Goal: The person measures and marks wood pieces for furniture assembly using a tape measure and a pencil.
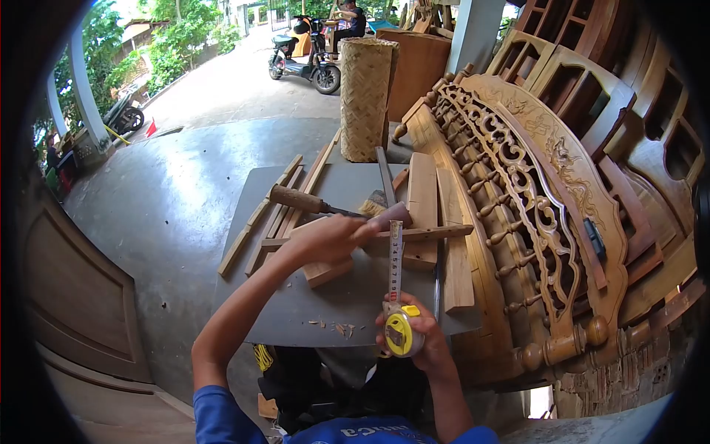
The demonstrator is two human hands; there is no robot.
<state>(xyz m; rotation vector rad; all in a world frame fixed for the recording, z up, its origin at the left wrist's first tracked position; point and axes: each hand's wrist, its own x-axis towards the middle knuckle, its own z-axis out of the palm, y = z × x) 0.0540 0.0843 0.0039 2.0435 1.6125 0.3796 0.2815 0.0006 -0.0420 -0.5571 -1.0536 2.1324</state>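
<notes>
Sticks (260, 216) lie on the left side of the table (259, 318), and blocks (422, 185) of wood lie on the right side. Another stick (444, 233) goes across the blocks. The tape measure (399, 333) is in the right hand (430, 333), by the near edge. The left hand (329, 240) is farther in. Wood chips (342, 329) lie left of the tape measure. Behind the table is a roll (364, 100), with a scooter (307, 68) farther back to its left. A wood panel (558, 144) is on the right.

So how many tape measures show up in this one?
1: the yellow tape measure in the right hand, its blade pulled out toward the left hand. Another could be hidden behind the carved wooden panels.
</notes>
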